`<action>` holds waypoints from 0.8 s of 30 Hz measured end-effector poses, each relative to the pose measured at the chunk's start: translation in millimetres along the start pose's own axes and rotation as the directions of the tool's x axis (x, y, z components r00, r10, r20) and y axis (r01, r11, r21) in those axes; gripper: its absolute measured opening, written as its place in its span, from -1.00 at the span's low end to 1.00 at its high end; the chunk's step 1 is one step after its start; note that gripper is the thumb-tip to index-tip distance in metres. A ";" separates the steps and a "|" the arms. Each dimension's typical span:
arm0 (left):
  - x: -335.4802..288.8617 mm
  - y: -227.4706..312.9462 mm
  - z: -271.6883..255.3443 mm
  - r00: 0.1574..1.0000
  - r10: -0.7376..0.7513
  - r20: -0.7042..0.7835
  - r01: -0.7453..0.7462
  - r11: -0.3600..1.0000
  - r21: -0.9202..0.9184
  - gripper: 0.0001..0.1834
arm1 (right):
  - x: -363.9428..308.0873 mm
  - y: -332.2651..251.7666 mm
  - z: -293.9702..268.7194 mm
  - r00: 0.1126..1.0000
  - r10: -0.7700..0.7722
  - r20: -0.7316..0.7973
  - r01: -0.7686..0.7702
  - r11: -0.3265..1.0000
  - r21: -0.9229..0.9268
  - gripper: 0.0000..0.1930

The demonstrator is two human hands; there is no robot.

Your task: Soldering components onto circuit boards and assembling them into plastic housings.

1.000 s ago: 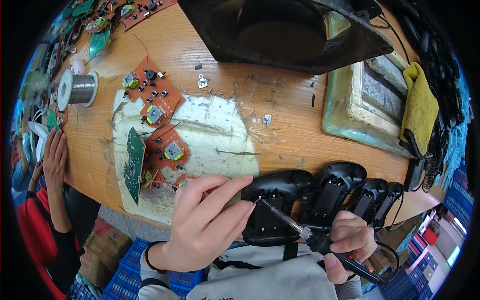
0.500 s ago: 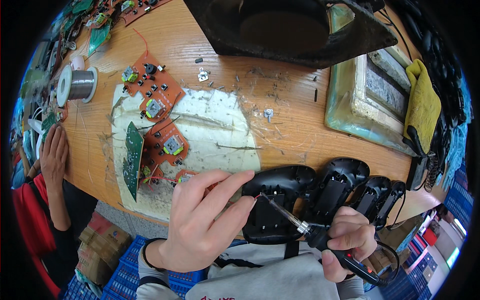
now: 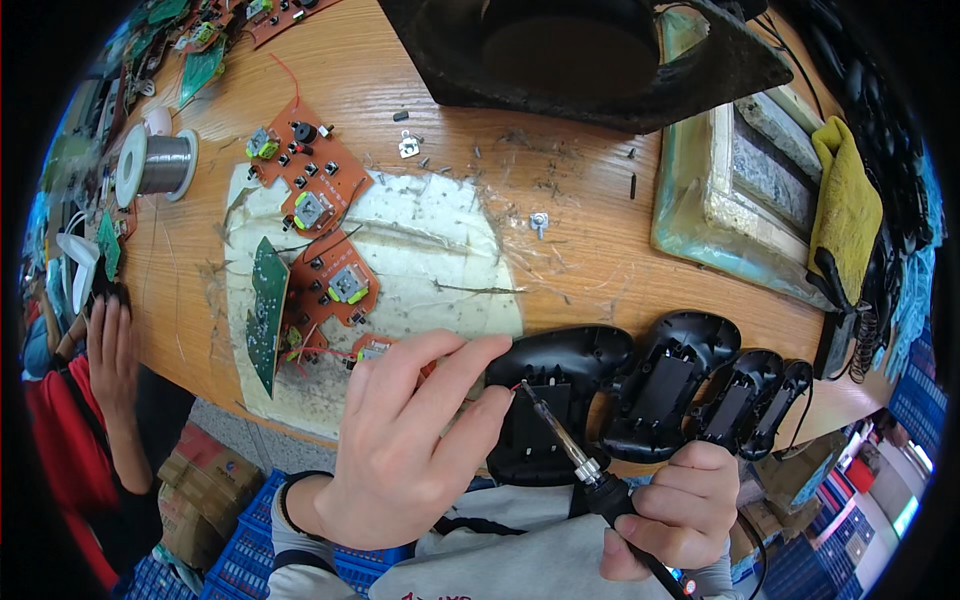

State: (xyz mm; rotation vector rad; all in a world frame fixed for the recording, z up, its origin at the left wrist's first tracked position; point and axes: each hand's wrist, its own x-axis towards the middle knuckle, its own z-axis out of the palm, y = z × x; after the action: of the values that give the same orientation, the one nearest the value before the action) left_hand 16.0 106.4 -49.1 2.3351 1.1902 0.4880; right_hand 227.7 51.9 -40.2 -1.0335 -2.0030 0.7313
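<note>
Left hand: fingers curled, thumb + index pinched at the near edge of black controller shell, which lies at front edge of wooden desk, inside facing up. Whether sth thin sits in the pinch: can't tell.

Right hand: closed around handle of soldering iron; shaft angled up-left, tip inside the shell's open cavity, just beside left fingertips.

Other items on desk:
- 3 more black shells in a row to the right of the 1st, overlapping, all hollow side up.
- White worn mat, mid-desk, scorched + flaky, front edge reaching desk edge.
- 2 orange circuit boards w/ small black buttons + grey pads, one partly on the mat's upper-left corner, one on the mat below it; a 3rd orange piece partly hidden by left hand.
- Green circuit board, on edge/tilted, left side of mat.
- Solder spool, far left, lying on its side.
- Small metal bits + wire clippings scattered on bare wood.
- Large black tray-like housing, far side.
- Greenish framed stone block, right; yellow cloth draped next to it.

Beyond desk, left: another person's hand, red sleeve.
</note>
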 end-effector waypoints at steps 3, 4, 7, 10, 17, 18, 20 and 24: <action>1.4 1.5 -0.3 1.000 0.007 0.003 -0.007 1.000 -0.003 -0.81 | -3.4 2.6 -11.0 0.998 -0.058 -0.013 0.059 0.998 0.038 -0.79; 1.9 2.0 0.0 1.000 0.012 -0.003 -0.012 1.000 -0.006 -0.81 | -4.3 2.0 -14.0 0.997 -0.076 -0.033 0.078 0.994 0.071 -0.79; -1.5 0.0 1.5 1.000 0.003 -0.007 -0.003 1.000 0.003 -0.81 | -9.9 -3.0 -22.5 0.996 -0.037 -0.078 0.048 0.989 0.137 -0.82; -1.0 -0.1 1.7 1.000 0.004 -0.009 -0.004 1.000 0.010 -0.81 | -18.9 -2.8 -28.6 0.996 -0.052 -0.076 0.067 0.973 0.221 -0.84; 1.2 2.9 2.0 1.000 0.000 -0.004 0.000 1.000 0.022 -0.82 | -45.2 -1.9 -25.3 0.947 0.164 -0.275 -0.127 0.981 0.147 -0.75; 1.3 3.4 1.5 1.000 -0.001 -0.007 0.001 1.000 0.026 -0.82 | -44.5 -1.1 -25.9 0.950 0.155 -0.271 -0.117 0.981 0.153 -0.75; 1.3 3.6 0.4 1.000 0.000 -0.011 0.000 1.000 0.030 -0.82 | -44.7 -1.3 -26.2 0.952 0.145 -0.268 -0.105 0.982 0.157 -0.76; -1.1 3.6 -1.6 1.000 0.009 0.001 -0.009 0.999 0.033 -0.79 | -45.1 -2.2 -21.3 0.940 0.139 -0.312 -0.092 0.983 0.160 -0.76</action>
State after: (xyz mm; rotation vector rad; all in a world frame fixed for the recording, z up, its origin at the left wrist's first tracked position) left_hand 16.9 104.1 -45.9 2.3687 1.1969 0.4739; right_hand 261.8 15.6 -43.0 -1.1144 -1.5973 0.7060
